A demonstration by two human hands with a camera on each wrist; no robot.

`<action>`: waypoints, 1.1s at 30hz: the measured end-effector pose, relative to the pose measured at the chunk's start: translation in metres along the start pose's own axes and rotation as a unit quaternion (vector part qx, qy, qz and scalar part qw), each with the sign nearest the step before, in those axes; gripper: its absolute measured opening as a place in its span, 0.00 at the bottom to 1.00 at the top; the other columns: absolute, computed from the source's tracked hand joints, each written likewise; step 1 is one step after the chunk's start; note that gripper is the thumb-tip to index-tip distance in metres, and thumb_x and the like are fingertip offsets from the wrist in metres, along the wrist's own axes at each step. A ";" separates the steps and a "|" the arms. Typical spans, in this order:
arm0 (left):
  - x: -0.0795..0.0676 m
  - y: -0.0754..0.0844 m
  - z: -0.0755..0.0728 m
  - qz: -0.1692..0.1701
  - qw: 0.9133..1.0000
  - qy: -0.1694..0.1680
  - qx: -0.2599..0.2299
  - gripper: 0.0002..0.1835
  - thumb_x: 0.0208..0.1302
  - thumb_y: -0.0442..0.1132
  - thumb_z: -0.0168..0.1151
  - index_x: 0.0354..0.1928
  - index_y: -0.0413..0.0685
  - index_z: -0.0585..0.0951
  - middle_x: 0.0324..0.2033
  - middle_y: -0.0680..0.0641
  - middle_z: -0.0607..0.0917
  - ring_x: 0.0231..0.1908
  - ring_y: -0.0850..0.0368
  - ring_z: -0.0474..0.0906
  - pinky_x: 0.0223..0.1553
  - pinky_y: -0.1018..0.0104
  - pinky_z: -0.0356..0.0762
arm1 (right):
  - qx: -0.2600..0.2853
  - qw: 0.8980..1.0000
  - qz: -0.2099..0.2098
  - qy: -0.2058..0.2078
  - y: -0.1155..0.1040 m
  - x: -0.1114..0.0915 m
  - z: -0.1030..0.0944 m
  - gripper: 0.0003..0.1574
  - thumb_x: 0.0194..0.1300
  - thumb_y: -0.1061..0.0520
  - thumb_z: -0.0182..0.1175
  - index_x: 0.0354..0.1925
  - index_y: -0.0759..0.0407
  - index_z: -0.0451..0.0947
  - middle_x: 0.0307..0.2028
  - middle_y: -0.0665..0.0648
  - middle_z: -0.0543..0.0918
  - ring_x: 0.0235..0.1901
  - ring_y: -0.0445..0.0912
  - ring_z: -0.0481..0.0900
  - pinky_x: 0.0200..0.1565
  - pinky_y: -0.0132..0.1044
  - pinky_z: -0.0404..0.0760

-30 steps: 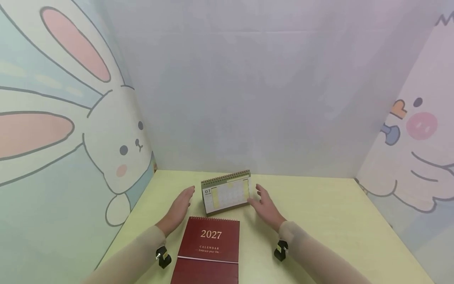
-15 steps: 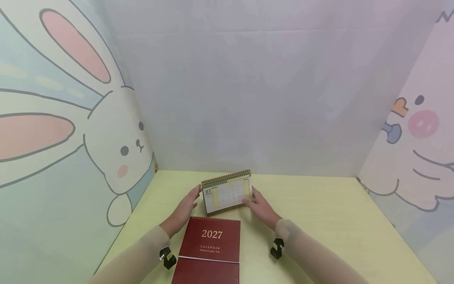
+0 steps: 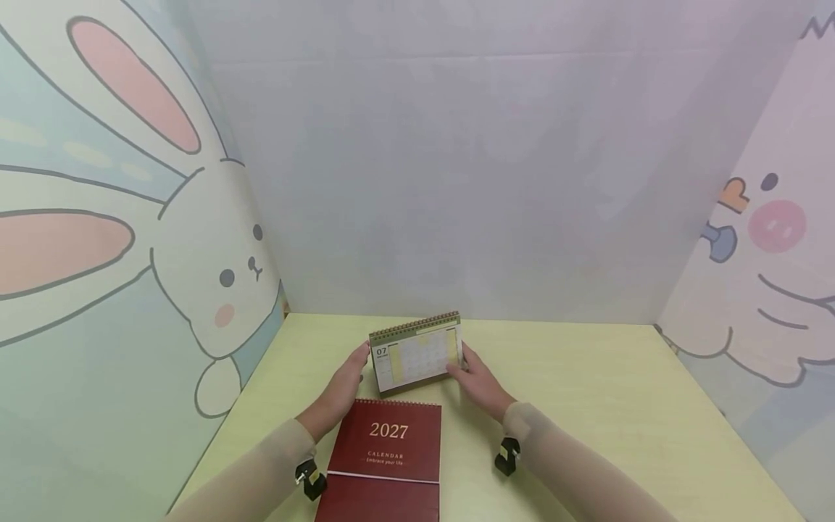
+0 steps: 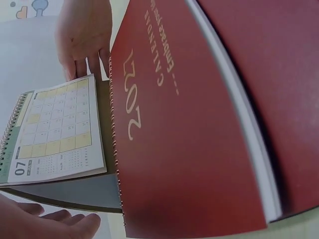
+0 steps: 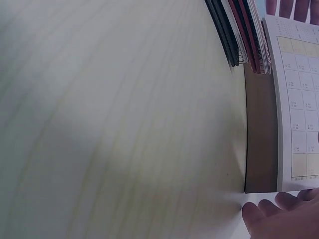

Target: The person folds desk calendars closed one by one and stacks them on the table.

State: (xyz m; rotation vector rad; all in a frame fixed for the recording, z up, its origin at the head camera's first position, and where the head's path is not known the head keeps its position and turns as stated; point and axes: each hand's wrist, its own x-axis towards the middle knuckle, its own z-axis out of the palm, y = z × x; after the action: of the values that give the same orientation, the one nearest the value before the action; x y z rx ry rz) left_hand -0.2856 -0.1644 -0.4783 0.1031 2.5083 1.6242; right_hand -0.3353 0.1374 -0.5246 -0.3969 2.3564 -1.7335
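"The red calendar (image 3: pixel 390 444)?"
"It lay toward six o'clock, smooth, gold-lettered. The white-paged desk calendar (image 3: pixel 420 355) stood tilted at its twelve."
"Gripped?"
"The right hand (image 3: pixel 484 384), at four o'clock to it, clamped its edge between thumb and fingers; the left hand (image 3: pixel 338 384) lay at nine, fingers extended (touching or not, I couldn't tell)."
"Smallest?"
"Its looped coil (image 4: pixel 12 123)."

Desk calendar (image 3: pixel 420 357): back hidden from the head view, day figures there too small to read; cut by the right wrist view's right edge.
Right hand (image 3: pixel 483 384): finger ends partly hidden behind the desk calendar.
Left hand (image 4: pixel 42 223): cut by the left wrist view's lower corner.
Red calendar (image 3: pixel 385 444): bottom cut off in the head view.
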 end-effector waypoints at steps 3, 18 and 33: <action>-0.002 0.001 0.000 -0.009 1.000 0.001 0.003 0.50 0.78 0.80 0.22 0.89 0.59 0.49 0.88 0.44 0.53 0.87 0.32 0.51 0.85 0.31 0.54 | 0.003 1.000 -0.002 -0.002 0.000 0.000 0.000 0.45 0.86 0.48 0.52 0.89 0.43 0.44 0.87 0.54 0.58 0.87 0.59 0.53 0.85 0.64 0.54; 0.000 0.002 -0.003 0.001 1.000 -0.015 -0.017 0.50 0.79 0.78 0.23 0.89 0.54 0.46 0.89 0.44 0.49 0.88 0.36 0.45 0.86 0.35 0.54 | 0.003 1.000 -0.007 0.004 0.003 0.002 0.001 0.47 0.85 0.47 0.56 0.89 0.44 0.45 0.86 0.57 0.60 0.85 0.60 0.60 0.84 0.65 0.59; 0.003 0.011 -0.006 -0.013 0.998 -0.036 -0.047 0.51 0.75 0.82 0.25 0.89 0.60 0.47 0.89 0.46 0.49 0.89 0.38 0.44 0.86 0.37 0.54 | 0.001 1.000 -0.009 -0.005 0.002 0.001 0.000 0.46 0.87 0.47 0.52 0.89 0.43 0.42 0.87 0.54 0.56 0.87 0.58 0.54 0.84 0.64 0.58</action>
State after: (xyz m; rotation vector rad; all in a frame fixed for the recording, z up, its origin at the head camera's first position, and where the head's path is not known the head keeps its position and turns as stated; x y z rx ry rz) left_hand -0.2895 -0.1648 -0.4663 0.1159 2.3655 1.6936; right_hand -0.3361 0.1376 -0.5267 -0.4266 2.3509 -1.7362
